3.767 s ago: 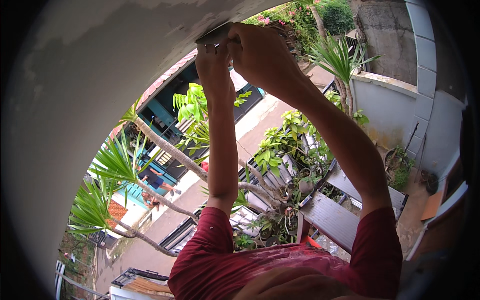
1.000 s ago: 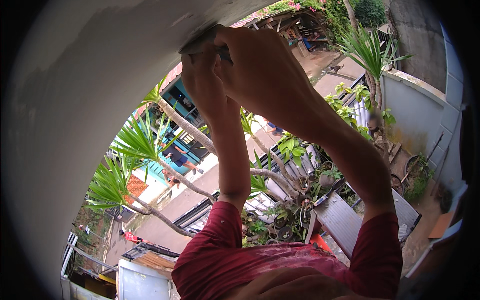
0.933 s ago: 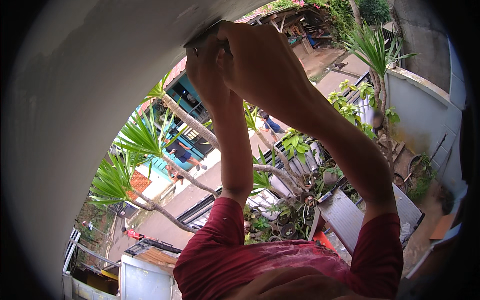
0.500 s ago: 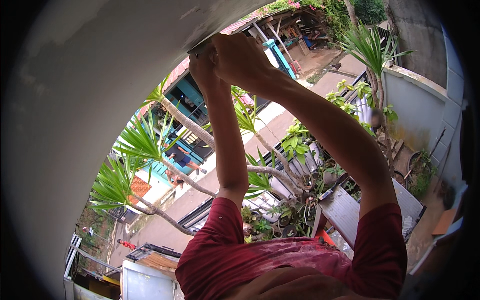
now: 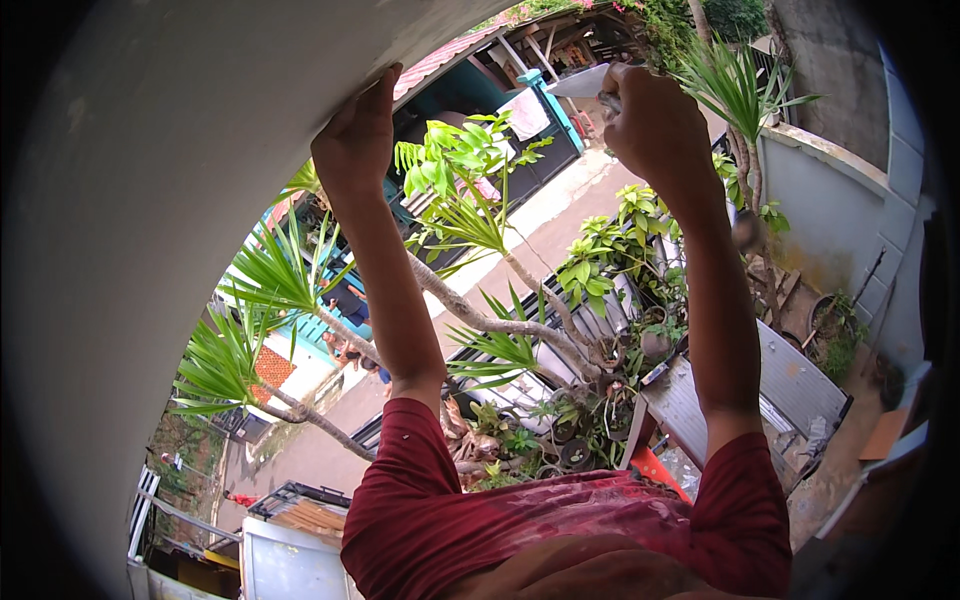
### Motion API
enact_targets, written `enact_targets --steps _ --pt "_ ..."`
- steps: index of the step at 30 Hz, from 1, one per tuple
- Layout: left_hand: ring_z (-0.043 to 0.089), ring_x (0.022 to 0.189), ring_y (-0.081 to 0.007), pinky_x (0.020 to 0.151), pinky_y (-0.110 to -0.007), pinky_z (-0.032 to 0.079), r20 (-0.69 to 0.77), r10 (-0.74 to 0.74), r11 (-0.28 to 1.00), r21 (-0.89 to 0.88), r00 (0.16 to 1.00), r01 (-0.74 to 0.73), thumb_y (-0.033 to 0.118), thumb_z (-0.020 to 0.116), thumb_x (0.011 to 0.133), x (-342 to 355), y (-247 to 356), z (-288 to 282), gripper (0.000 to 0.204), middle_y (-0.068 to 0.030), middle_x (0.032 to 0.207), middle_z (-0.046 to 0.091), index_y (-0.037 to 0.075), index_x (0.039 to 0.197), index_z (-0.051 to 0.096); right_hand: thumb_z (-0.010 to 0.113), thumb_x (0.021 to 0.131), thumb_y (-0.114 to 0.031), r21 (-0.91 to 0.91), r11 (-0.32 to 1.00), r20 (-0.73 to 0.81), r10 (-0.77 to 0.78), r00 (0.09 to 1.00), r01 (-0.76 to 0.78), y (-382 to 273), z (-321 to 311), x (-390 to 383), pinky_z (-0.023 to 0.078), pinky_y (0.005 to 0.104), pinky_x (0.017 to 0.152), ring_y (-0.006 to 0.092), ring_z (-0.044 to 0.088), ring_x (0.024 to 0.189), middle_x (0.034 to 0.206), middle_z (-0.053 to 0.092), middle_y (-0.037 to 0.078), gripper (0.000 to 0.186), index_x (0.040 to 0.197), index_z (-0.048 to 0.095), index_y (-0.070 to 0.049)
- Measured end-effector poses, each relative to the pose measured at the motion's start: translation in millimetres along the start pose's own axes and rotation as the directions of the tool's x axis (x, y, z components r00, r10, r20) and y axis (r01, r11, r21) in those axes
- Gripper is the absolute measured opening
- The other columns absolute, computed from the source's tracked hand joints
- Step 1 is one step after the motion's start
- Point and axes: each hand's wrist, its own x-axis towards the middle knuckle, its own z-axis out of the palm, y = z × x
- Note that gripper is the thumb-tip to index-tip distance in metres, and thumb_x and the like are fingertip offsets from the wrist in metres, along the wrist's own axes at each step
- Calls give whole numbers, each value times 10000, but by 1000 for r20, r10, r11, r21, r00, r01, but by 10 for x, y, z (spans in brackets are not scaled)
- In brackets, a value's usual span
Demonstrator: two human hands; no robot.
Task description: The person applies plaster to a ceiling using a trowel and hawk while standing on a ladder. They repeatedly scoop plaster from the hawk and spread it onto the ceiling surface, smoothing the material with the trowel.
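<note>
My right hand (image 5: 655, 125) is raised out in front, its fingers wrapped round the handle of a putty knife. The flat, pale grey blade (image 5: 582, 82) of the putty knife points left, apart from the wall. Farther left, my left hand (image 5: 358, 140) is up at the edge of a large, smooth, pale grey plastered surface (image 5: 200, 200). Its fingers are stretched out along that edge and seem to touch it; the palm side is partly hidden. Nothing shows in this hand.
Below stand spiky-leaved trees (image 5: 480, 225), potted plants (image 5: 575, 450) and a metal panel (image 5: 690, 405). A grey boundary wall (image 5: 830, 195) runs on the right. Across the lane (image 5: 540, 230) is a house with a turquoise post (image 5: 555, 110); people sit near it.
My hands were together at the surface's edge and are now apart. The right hand has swung right with the putty knife; the left has shifted left and down, its fingers stretched out.
</note>
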Motion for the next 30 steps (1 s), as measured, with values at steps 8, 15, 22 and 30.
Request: enact_targets --steps 8,15,22,30 --pt "346 1448 -512 1217 -541 411 -9 19 999 -31 1000 -19 -142 505 910 -133 351 -166 537 -385 1504 384 -196 1422 354 752 858 -121 100 992 60 71 996 -77 264 -82 -156 567 459 845 352 742 946 1010 756 189 298 1149 691 -103" --pt "575 1293 -436 1075 -449 542 -2 -141 964 -226 990 137 -111 480 860 -346 355 -239 576 -387 1312 582 -270 1392 329 754 865 -103 92 989 3 119 993 -119 438 -215 -145 574 437 833 333 750 943 994 760 176 284 1142 691 -99" --pt "664 703 -132 665 -295 561 15 171 578 808 985 -113 166 663 996 -1623 -1154 -394 233 -66 849 660 -12 1144 636 749 881 -92 121 991 -108 71 992 -58 553 -366 -171 570 419 827 319 752 943 1000 758 165 278 1149 678 -77" --pt "604 1135 -199 1012 -334 467 -11 -473 521 803 881 290 52 494 1054 -3197 -2475 -838 243 -118 1242 625 8 1261 614 760 854 -120 186 982 -131 39 991 -14 250 -419 -216 571 479 765 365 738 869 927 760 154 292 1129 672 -75"
